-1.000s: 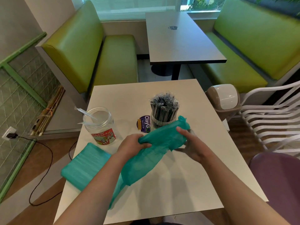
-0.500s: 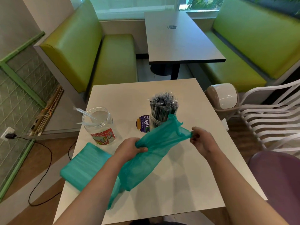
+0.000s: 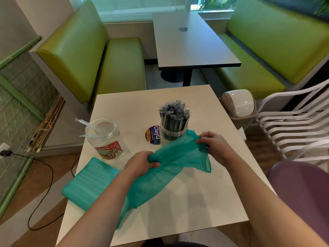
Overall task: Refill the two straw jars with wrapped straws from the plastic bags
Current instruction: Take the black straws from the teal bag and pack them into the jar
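A limp teal plastic bag (image 3: 170, 164) hangs over the white table (image 3: 178, 211). My left hand (image 3: 140, 162) grips its middle, and my right hand (image 3: 213, 145) pinches its top edge, just in front of the right jar. That clear jar (image 3: 173, 124) is packed with upright dark wrapped straws. At the left stands a clear jar (image 3: 105, 139) with a red label, holding two or three pale wrapped straws. A second teal bag (image 3: 89, 182), flat and full, lies at the table's left front edge.
A purple round lid (image 3: 152, 135) lies beside the full jar. A beige swing-lid bin (image 3: 239, 107) and a white slatted chair (image 3: 292, 125) stand to the right. A purple seat (image 3: 300, 189) is at lower right. Green benches and a dark table (image 3: 192, 41) lie beyond.
My right hand let go of the bag's body and moved up to pinch its top edge. The bag's mouth stretched out, then drooped to the right.
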Demonstrator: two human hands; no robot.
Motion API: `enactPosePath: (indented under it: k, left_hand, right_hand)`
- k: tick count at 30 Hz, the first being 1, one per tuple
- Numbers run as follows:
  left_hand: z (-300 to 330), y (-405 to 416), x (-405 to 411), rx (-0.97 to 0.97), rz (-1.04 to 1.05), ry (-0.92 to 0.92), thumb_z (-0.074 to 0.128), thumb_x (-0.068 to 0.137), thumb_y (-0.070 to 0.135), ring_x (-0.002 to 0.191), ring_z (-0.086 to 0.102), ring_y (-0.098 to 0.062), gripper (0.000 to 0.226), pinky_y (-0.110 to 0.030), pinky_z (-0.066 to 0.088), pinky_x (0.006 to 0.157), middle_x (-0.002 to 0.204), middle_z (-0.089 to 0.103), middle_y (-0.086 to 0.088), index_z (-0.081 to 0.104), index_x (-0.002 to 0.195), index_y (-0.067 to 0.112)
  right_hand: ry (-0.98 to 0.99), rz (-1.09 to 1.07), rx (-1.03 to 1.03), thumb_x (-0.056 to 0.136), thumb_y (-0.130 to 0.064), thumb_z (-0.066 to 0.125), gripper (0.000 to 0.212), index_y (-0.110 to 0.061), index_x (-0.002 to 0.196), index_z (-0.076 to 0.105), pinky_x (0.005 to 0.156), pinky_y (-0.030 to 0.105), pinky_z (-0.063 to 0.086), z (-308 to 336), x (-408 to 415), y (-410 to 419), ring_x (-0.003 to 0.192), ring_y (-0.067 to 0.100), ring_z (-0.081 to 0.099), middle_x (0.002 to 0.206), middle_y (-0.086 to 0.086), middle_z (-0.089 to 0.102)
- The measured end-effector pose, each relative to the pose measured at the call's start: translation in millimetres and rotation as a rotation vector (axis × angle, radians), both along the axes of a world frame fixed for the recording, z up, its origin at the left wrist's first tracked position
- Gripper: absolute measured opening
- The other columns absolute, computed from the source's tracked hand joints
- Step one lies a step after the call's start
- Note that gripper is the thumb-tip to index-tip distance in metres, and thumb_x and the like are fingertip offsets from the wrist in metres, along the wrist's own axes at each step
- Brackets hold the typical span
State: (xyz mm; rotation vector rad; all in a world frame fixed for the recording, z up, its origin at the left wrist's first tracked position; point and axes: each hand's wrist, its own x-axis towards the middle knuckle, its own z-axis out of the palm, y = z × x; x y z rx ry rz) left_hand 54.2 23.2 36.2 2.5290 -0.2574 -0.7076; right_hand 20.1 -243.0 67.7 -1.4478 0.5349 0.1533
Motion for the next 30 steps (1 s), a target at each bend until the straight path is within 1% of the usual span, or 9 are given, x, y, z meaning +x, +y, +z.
enactPosePath:
  k: [2,6,10,12,15,17,22,26,30]
  left_hand:
    - [-3,1,-2,-0.010,0.028,0.025,0.068,0.086,0.047,0.099,0.059,-0.015,0.044,-0.033,0.049,0.091,0.118,0.066,0.003,0.062,0.124,0.025]
    - [-6,-5,-6,-0.205,0.129,0.083,0.072,0.083,0.044,0.096,0.062,-0.016,0.042,-0.032,0.050,0.086,0.110,0.068,0.003,0.064,0.119,0.023]
    - [-3,-21,-10,-0.378,0.184,0.147,0.079,0.078,0.038,0.097,0.065,-0.015,0.048,-0.030,0.052,0.085,0.110,0.070,0.004,0.063,0.120,0.021]
    - [-1,-28,-12,-0.456,0.189,0.154,0.081,0.077,0.035,0.095,0.066,-0.010,0.049,-0.025,0.052,0.081,0.112,0.070,0.004,0.060,0.119,0.023]
    - [5,-37,-18,-0.600,0.223,0.204,0.079,0.079,0.034,0.095,0.068,-0.008,0.047,-0.025,0.055,0.082,0.114,0.069,0.004,0.056,0.120,0.024]
    - [10,-41,-23,-0.669,0.240,0.255,0.072,0.085,0.038,0.098,0.069,-0.010,0.045,-0.028,0.057,0.079,0.117,0.068,0.005,0.053,0.125,0.029]
    - [13,-45,-28,-0.768,0.323,0.304,0.057,0.098,0.027,0.089,0.072,-0.012,0.024,-0.031,0.058,0.064,0.105,0.073,0.009,0.057,0.119,0.038]
    - [12,-54,-31,-0.748,0.401,0.262,0.051,0.100,0.015,0.081,0.069,-0.012,0.022,-0.027,0.055,0.062,0.094,0.072,0.008,0.063,0.114,0.027]
    - [12,-59,-32,-0.672,0.441,0.250,0.041,0.101,0.006,0.084,0.064,-0.014,0.028,-0.022,0.051,0.058,0.091,0.067,0.005,0.065,0.100,0.021]
  right_hand:
    - [-0.074,-0.116,0.100,0.089,-0.005,0.062,0.010,-0.009,0.098,0.059,0.069,0.029,0.052,-3,-4,-8,0.076,0.019,0.060,0.092,0.011,0.059]
    - [-0.054,-0.128,0.135,0.073,-0.051,0.076,0.078,-0.022,0.134,0.036,0.098,0.038,0.041,-19,-23,-5,0.108,0.016,0.054,0.117,-0.005,0.055]
    - [0.087,0.082,0.127,0.047,-0.054,0.084,0.122,-0.024,0.148,0.022,0.098,0.043,0.042,-48,-47,24,0.114,0.019,0.057,0.133,0.002,0.057]
    - [0.131,0.165,0.195,0.057,-0.047,0.089,0.111,-0.022,0.146,0.027,0.097,0.048,0.049,-56,-55,35,0.112,0.029,0.063,0.127,0.007,0.064]
    - [0.071,0.205,0.254,0.085,-0.029,0.072,0.053,-0.018,0.132,0.050,0.099,0.053,0.048,-56,-61,43,0.112,0.029,0.065,0.122,0.006,0.068]
    - [0.035,0.131,0.305,0.093,-0.019,0.062,0.038,-0.014,0.130,0.055,0.100,0.053,0.048,-55,-61,37,0.112,0.028,0.065,0.121,0.007,0.068]
    - [-0.015,-0.026,0.393,0.094,-0.004,0.054,0.029,-0.014,0.121,0.060,0.089,0.040,0.056,-46,-59,23,0.104,0.027,0.068,0.118,0.010,0.070]
    - [0.002,-0.055,0.519,0.091,0.004,0.042,0.037,-0.009,0.119,0.063,0.087,0.038,0.056,-36,-62,16,0.100,0.027,0.066,0.120,0.013,0.068]
    - [0.163,-0.060,0.632,0.086,-0.033,0.047,0.046,-0.006,0.119,0.066,0.090,0.041,0.052,-35,-64,1,0.110,0.030,0.058,0.134,0.016,0.056]
